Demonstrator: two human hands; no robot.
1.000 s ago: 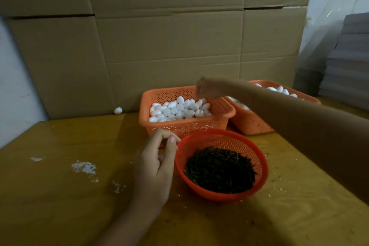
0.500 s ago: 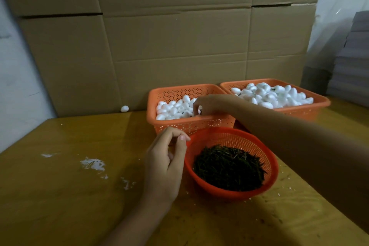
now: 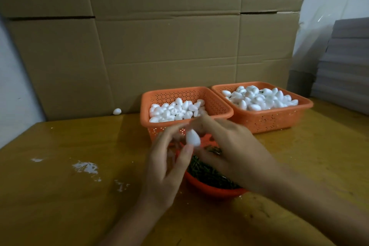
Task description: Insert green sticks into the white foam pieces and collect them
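Our right hand [image 3: 229, 146] pinches one foam piece [image 3: 192, 137] over the bowl [image 3: 209, 191] of green sticks [image 3: 207, 173]. Our left hand [image 3: 165, 166] is half-curled, thumb touching the piece from below. Too blurred to tell its grip.

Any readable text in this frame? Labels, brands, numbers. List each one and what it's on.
None readable.
The cardboard boxes: plain faces, no print visible.
The left basket, right basket and round bowl: no labels or markings.
The foam piece at the fingertips: blank white, motion-blurred.
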